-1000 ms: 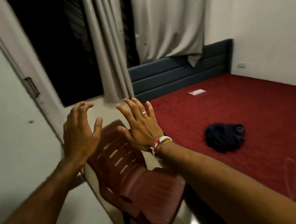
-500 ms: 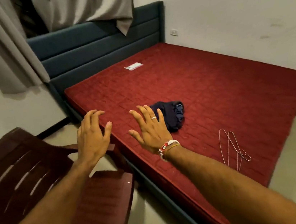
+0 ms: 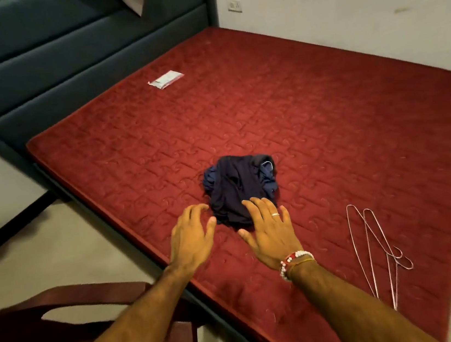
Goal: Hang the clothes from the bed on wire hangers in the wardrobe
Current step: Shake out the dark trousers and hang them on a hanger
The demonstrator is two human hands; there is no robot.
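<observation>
Pickup step: my left hand [image 3: 191, 239] and right hand [image 3: 269, 231] hover empty and splayed at the clothes [image 3: 239, 186]; next, I grip them.

head-worn view, looking forward and down, bed [image 3: 326, 117] close below

Since a second ago both open hands, left hand [image 3: 191, 237] and right hand [image 3: 269, 229], have moved from over the chair [image 3: 77, 339] to the dark blue clothes [image 3: 239, 187] on the bed [image 3: 327, 128].
</observation>
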